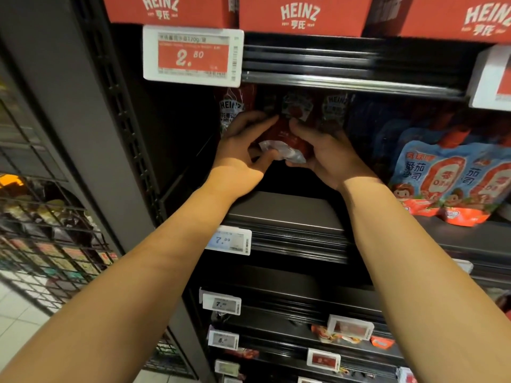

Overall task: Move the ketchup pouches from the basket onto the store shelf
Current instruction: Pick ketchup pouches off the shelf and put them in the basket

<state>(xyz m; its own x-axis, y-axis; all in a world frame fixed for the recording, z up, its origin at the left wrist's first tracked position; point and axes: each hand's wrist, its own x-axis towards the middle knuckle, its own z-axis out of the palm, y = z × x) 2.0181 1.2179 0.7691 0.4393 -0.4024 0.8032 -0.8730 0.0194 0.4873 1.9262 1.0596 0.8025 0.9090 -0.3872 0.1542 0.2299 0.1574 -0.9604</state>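
Reaching up from the bottom of the view, both bare forearms run toward the dark store shelf [282, 214], whose front edge carries a small price tag [229, 240] just below the left wrist. The left hand [243, 150] and the right hand [323, 153] meet on one red ketchup pouch [282, 136], held above the shelf deck and not yet resting on it: the left grip has its fingers curled over the pouch's left side with the thumb at the crinkled silver bottom seal, and the right grip pinches the right side, thumb on the front. This looks like the placing step, with the pouch being set upright in front of the ones already stocked. Just behind it stand more Heinz pouches [231, 106] in a row, deep in shadow. To the right sit blue-and-orange pouches [431, 172] of another brand, which the move should keep clear of. The next move likely calls for lowering the pouch until its base sits flat, steadying it, then letting go. The basket is out of view. Above hang a red price tag [193, 55] and Heinz cartons [301, 15].
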